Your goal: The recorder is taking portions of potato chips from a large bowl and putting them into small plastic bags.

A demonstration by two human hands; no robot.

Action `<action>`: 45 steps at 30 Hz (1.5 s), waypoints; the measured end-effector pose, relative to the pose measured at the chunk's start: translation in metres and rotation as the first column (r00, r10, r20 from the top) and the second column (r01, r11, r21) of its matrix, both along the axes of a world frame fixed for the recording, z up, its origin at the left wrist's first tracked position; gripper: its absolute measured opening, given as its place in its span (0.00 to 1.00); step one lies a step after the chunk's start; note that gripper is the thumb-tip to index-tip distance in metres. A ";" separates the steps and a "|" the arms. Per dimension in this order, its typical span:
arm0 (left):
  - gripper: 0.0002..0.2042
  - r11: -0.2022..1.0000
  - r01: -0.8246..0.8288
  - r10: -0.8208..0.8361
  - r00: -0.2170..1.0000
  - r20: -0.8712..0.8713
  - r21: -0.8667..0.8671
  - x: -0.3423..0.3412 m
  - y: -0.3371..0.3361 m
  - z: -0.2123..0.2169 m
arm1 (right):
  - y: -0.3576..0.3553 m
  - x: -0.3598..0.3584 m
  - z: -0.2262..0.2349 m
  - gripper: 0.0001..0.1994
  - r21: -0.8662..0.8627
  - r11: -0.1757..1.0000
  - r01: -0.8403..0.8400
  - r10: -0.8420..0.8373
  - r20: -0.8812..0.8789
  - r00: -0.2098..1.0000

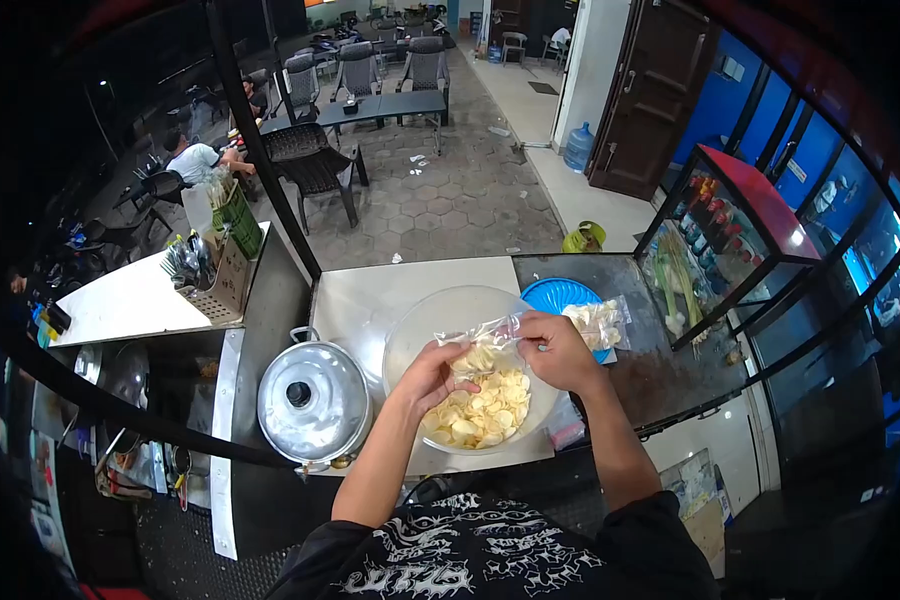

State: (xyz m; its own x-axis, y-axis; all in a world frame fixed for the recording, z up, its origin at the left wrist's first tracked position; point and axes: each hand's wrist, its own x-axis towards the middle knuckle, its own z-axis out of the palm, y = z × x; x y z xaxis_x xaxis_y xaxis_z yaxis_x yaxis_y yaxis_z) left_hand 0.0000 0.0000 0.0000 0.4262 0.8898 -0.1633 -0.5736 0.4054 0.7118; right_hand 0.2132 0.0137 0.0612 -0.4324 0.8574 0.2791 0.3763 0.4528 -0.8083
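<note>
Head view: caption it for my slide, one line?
The left hand and right hand hold a clear bag above a translucent bowl of yellow chips, beside a lidded silver pot.

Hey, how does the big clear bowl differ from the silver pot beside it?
The bowl is see-through; the pot is shiny metal. The bowl is open, showing pale chips inside, while the pot is lidded, its contents hidden. The bowl looks wider than the pot. Both are round.
</note>
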 end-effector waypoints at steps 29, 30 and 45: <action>0.18 0.991 0.006 -0.007 1.000 -0.006 -0.130 -0.006 -0.008 0.010 | -0.007 -0.002 -0.005 0.11 -0.409 0.897 -0.170 0.004 -0.376 0.926; 0.18 0.991 0.009 -0.010 1.000 -0.006 -0.130 -0.007 -0.008 0.008 | -0.006 0.000 -0.009 0.11 -0.408 0.897 -0.167 0.001 -0.377 0.926; 0.26 0.987 0.130 -0.114 0.981 0.154 -0.097 -0.003 -0.010 0.006 | 0.004 0.006 -0.017 0.08 -0.397 0.918 -0.001 -0.093 -0.217 0.972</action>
